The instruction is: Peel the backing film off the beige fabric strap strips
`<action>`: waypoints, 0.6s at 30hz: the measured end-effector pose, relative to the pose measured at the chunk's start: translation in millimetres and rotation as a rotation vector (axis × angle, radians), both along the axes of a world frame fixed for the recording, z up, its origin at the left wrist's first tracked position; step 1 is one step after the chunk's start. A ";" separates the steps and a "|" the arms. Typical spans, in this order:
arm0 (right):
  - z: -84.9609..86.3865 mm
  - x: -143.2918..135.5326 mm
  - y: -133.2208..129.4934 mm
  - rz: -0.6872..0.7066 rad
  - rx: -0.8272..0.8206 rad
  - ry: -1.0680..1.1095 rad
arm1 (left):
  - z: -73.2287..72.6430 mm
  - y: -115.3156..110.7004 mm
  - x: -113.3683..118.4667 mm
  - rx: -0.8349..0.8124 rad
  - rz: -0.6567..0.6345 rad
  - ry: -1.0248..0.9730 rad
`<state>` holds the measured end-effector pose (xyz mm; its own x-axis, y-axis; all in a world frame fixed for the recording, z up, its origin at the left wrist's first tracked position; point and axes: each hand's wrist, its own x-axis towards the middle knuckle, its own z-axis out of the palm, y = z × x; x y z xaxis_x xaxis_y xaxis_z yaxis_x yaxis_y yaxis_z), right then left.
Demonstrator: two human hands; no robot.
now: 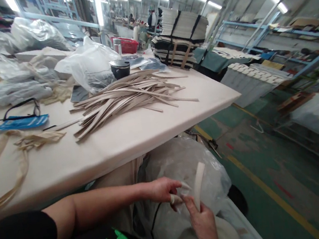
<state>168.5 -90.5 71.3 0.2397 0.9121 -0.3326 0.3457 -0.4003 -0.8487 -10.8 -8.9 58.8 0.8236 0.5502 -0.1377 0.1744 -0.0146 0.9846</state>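
My right hand (203, 222) is closed on a beige strip (199, 183), whose free end sticks up past the fingers. Close beside it, my left hand (162, 190) has its fingers curled together, with the index finger reaching toward the right hand. A short pale band (175, 199) shows at the left fingers; whether it is a finger cover or part of the strip I cannot tell. Both hands are over a large clear plastic bag (212, 159) beside the table edge. On the table lies a loose pile of similar beige strips (126, 96).
The table (149, 131) carries glasses (21, 109) on a blue packet (21, 122), tan fabric ties (36, 139), a dark cup (120, 68) and plastic bags (89, 64). Strapped stacks (183, 25) stand behind. Green floor (264, 191) and racks lie right.
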 end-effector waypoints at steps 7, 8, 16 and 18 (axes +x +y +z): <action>12.7 -18.1 24.2 0.021 0.168 -0.122 | -7.3 -0.5 -1.3 -0.060 0.042 -0.010; 14.1 -16.7 26.4 0.010 0.179 -0.133 | -7.3 0.4 -1.8 -0.075 0.036 -0.005; 21.9 3.9 43.7 -0.114 0.190 -0.159 | -16.0 -4.5 4.1 0.010 -0.059 0.069; 22.3 7.8 47.4 -0.125 0.192 -0.183 | -17.0 -4.3 6.5 0.089 -0.075 0.019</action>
